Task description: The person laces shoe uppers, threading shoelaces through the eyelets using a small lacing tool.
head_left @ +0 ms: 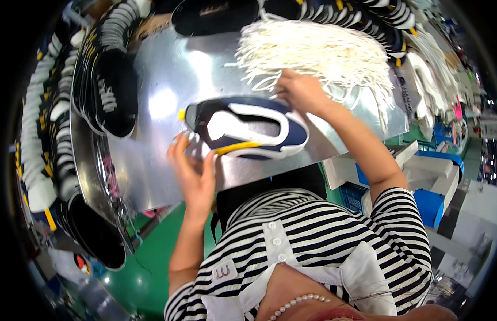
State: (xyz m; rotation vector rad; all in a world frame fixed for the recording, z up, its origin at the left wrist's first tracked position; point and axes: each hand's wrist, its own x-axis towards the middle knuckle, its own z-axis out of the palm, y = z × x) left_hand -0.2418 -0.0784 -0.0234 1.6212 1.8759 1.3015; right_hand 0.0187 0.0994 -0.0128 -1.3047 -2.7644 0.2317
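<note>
A navy, white and yellow shoe upper lies lengthwise on the shiny metal tabletop, its opening facing up. At its left end is my left hand, thumb and fingers spread apart beside the upper's near edge; the thumb seems to touch it. Beyond the upper, my right hand has its fingers pinched together at the near left edge of a heap of white shoelaces. A lace end appears to be between those fingertips, though the hand partly hides it.
Stacks of black, shoe-shaped pieces line the table's left side, and white-edged stacks stand farther left. More pieces lie along the far edge. White and blue bins sit below the table's right side.
</note>
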